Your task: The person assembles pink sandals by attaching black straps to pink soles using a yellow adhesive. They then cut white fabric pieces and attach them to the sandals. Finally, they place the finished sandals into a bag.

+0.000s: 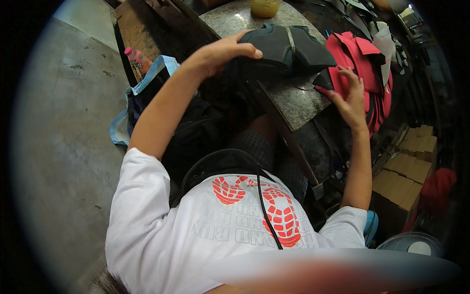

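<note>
On the speckled stone table (293, 105), the left hand (223, 51) grips a dark, teal-edged shoe upper (284, 49) while the open right hand (350, 98) touches red cut pieces (364, 61).

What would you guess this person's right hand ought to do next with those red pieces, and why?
Probably pinch the top red piece and lift it off the pile. The right hand lies flat on the pile with fingers spread, gripping nothing yet, while the left hand holds the dark shoe upper on the stone slab, beside that pile.
</note>
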`<control>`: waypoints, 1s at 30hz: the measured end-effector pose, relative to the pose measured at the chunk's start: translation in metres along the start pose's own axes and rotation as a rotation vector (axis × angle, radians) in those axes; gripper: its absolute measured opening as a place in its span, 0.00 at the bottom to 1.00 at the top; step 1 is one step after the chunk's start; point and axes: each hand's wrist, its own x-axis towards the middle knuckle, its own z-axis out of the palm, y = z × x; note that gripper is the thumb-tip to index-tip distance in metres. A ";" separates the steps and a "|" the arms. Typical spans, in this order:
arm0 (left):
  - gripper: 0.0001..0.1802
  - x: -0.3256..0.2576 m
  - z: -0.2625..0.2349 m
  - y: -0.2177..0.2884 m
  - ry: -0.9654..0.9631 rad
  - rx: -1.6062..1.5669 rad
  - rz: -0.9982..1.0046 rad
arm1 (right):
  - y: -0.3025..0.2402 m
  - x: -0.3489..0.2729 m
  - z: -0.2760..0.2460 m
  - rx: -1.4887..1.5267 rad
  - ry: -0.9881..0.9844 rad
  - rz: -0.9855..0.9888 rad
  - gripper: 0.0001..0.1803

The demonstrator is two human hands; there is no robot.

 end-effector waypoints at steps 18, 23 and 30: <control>0.39 0.034 -0.036 0.023 0.315 0.372 0.138 | -0.095 0.011 0.013 0.112 0.025 -0.041 0.38; 0.22 -0.008 0.023 0.031 0.578 1.014 1.035 | -0.106 0.016 0.002 0.134 0.171 -0.034 0.44; 0.27 -0.038 0.093 0.011 -0.151 0.209 0.650 | -0.143 0.005 0.030 0.375 0.132 -0.231 0.60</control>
